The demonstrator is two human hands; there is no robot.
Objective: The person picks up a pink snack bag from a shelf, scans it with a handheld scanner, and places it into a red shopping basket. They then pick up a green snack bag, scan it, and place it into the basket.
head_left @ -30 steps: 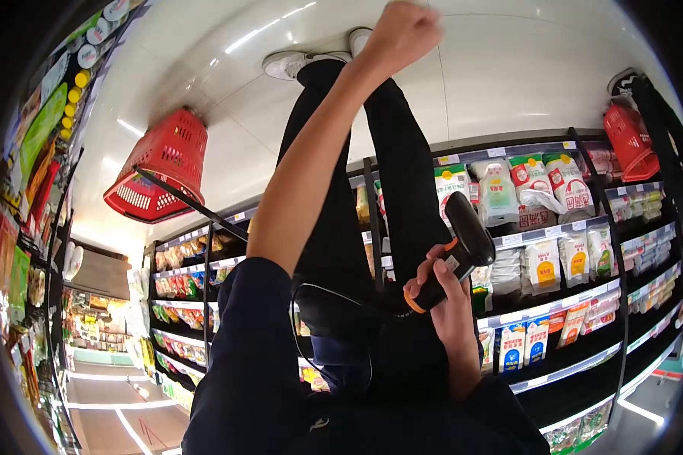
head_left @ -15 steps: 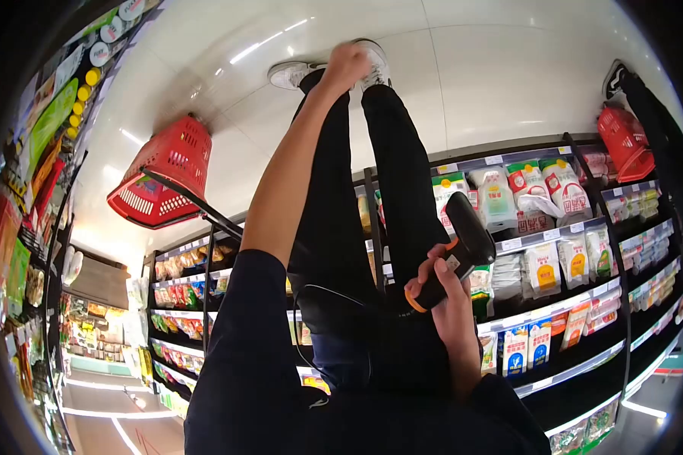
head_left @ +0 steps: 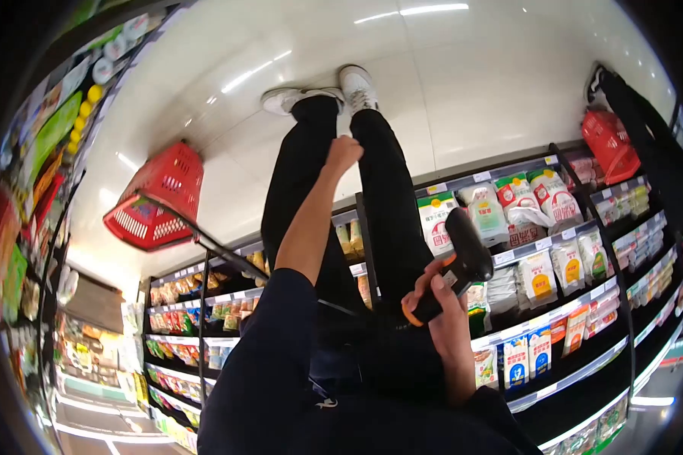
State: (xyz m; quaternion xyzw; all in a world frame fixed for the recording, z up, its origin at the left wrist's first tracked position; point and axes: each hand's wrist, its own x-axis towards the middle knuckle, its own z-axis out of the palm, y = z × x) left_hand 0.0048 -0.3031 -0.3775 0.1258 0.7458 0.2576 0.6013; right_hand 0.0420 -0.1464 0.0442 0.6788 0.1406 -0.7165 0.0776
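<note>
My right hand [head_left: 446, 307] is wrapped round the grip of a black handheld barcode scanner [head_left: 469, 246] with orange trim. The scanner's head points up and away from my body. My left hand [head_left: 344, 154] is closed in a fist in front of my dark trousers, near the knees. The inside of that fist is hidden, so I cannot make out whether anything is in it. A red shopping basket [head_left: 159, 193] stands on the floor to the left. Its long black handle [head_left: 228, 258] runs toward my left forearm and passes out of sight behind it.
Shelves [head_left: 561, 318] of bagged goods [head_left: 558, 199] and packets line the right side. More shelves [head_left: 176, 318] stand lower left, with hanging packages [head_left: 53, 136] at far left. At upper right are another red basket [head_left: 609, 144] and a person's dark-clad leg [head_left: 645, 114].
My left fist has swung back from over the shoes toward my knees. My feet show lower in view and have shifted. The scanner stays in my right hand, and the basket appears slightly lower.
</note>
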